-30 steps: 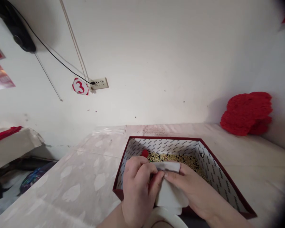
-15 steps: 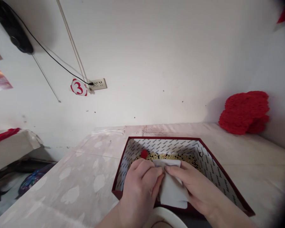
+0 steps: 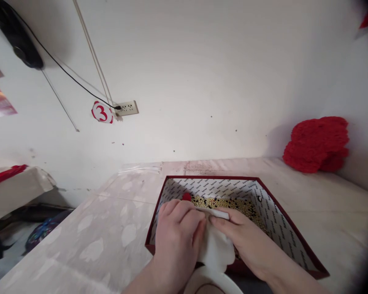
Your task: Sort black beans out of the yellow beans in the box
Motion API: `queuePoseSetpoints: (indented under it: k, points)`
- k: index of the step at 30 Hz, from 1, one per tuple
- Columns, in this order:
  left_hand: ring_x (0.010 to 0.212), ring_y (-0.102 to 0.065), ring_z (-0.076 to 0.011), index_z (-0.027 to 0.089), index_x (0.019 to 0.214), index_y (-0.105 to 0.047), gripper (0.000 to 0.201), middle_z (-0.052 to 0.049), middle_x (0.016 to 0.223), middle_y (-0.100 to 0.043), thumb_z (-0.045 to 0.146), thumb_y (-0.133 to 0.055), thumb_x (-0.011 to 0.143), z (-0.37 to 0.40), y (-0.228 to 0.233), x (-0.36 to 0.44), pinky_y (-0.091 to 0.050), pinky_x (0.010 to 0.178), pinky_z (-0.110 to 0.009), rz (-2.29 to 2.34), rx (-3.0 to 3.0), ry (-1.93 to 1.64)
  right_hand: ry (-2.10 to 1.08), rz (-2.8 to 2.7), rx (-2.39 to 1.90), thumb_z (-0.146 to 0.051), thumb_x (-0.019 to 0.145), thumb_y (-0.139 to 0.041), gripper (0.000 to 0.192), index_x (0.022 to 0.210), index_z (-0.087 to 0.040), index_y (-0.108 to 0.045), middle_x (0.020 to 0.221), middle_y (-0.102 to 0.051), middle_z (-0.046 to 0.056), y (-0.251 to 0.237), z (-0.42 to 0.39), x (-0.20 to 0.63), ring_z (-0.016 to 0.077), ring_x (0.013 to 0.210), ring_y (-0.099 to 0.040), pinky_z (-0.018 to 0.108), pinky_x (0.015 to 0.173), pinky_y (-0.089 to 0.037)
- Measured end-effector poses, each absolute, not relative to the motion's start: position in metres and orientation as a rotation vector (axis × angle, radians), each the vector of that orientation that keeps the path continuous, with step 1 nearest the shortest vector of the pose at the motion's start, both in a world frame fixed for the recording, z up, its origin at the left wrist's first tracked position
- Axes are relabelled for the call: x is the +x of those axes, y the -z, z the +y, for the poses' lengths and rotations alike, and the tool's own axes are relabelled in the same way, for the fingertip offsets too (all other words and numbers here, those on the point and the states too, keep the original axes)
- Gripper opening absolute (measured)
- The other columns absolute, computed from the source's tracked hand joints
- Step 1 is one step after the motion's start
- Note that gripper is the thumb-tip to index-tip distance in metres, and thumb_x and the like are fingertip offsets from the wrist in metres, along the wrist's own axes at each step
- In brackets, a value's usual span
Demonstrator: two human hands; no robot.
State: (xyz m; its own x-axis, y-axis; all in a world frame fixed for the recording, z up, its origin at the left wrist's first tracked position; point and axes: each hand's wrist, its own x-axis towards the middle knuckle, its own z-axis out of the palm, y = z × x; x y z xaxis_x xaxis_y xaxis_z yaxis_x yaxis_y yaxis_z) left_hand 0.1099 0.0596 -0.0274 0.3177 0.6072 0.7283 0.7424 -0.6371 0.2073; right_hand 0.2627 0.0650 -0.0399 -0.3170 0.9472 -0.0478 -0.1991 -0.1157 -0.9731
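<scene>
Both hands pinch a soft white sheet (image 3: 216, 245) that hangs in a fold; whether it is cloth or paper I cannot tell. My left hand (image 3: 178, 232) is closed on its upper left side, the fingertips turned inward and partly hidden. At the upper right edge, my right hand (image 3: 237, 230) grips the sheet between thumb and fingers. Behind them stands an open dark red box (image 3: 216, 183) with a white printed lining. Small gold and black beads (image 3: 230, 202) cover its bottom, and a small red piece (image 3: 187, 197) lies at the left. Below the sheet is a white bowl (image 3: 213, 279), cut off by the frame.
A pale patterned cloth covers the table (image 3: 88, 241). A heap of red material (image 3: 315, 145) sits at the back right against the wall. On the wall are a power outlet (image 3: 129, 108) and a black cord (image 3: 67, 72). Another table (image 3: 21, 190) stands at the left.
The white sheet has tilted and bunched, its lower end now hanging over the bowl's rim. My left hand has shifted slightly left and my right hand has turned a little. Both keep their hold.
</scene>
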Motion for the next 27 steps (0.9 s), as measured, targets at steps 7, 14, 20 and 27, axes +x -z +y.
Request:
queuePoseSetpoints:
  k: [7,14,20,27]
  points:
    - [0.074,-0.051,-0.0173,0.02,0.073,-0.061,0.014,-0.001,0.075,-0.06,0.014,-0.055,0.084,0.0609,0.0275,0.1093,-0.04,0.07,-0.035,-1.227,-2.4,1.195,-1.419,-1.443,-1.058,-0.029,0.085,-0.047,0.019,0.089,-0.021,-0.064,0.073,-0.059,-0.002,0.037,0.0654,0.2609,0.0165,0.074,-0.049,0.031,0.072,-0.04]
    - [0.073,-0.051,-0.0166,0.02,0.072,-0.062,0.015,-0.001,0.074,-0.06,0.015,-0.055,0.084,0.0622,0.0289,0.11,-0.04,0.069,-0.034,-1.228,-2.374,1.196,-1.349,-1.555,-1.052,-0.024,0.085,-0.044,0.016,0.078,-0.021,-0.058,0.071,-0.055,-0.003,0.0387,0.0654,0.2606,0.0153,0.07,-0.047,0.03,0.071,-0.039]
    - [0.074,-0.052,-0.0171,0.02,0.074,-0.062,0.015,-0.001,0.075,-0.06,0.016,-0.054,0.085,0.0646,0.0288,0.1061,-0.04,0.07,-0.035,-1.294,-2.318,1.173,-1.349,-1.601,-1.069,-0.027,0.084,-0.045,0.016,0.079,-0.021,-0.059,0.069,-0.055,-0.002,0.038,0.0646,0.2614,0.0158,0.07,-0.048,0.028,0.067,-0.04]
    - [0.074,-0.051,-0.0167,0.02,0.074,-0.061,0.013,0.0,0.076,-0.061,0.015,-0.055,0.084,0.0626,0.0298,0.1092,-0.04,0.069,-0.034,-1.257,-2.358,1.181,-1.319,-1.629,-1.078,-0.026,0.084,-0.043,0.017,0.076,-0.02,-0.057,0.07,-0.054,-0.002,0.0381,0.0653,0.2621,0.0161,0.071,-0.049,0.028,0.067,-0.04]
